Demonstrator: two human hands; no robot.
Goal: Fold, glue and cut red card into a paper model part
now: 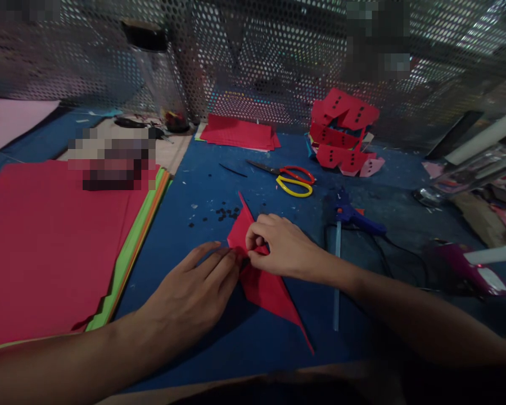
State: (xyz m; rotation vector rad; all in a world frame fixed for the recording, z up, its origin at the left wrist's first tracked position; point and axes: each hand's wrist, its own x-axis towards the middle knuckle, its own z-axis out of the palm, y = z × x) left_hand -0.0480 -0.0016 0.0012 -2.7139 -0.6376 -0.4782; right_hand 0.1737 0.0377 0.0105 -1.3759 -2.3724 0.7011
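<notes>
A folded piece of red paper [267, 295] with pointed ends lies slantwise on the blue tabletop between my hands. My right hand [289, 247] has its fingers curled, with thumb and index finger pinching the paper near its middle fold. From the left, my left hand [206, 281] holds the same paper at its edge; its index finger sticks out a little and its thumb is hidden. Just beyond the paper are several tiny black paper squares [225, 214]. Scissors [293, 179] with one red and one yellow handle loop rest farther back.
On the left is a stack of coloured sheets [54, 247], red on top. A blue glue gun [360, 219] with a clear glue stick stands at right, its cord trailing. Behind are red paper strips [238, 133], red cut-out pieces [341, 135] and a clear jar [162, 84] against a perforated metal panel.
</notes>
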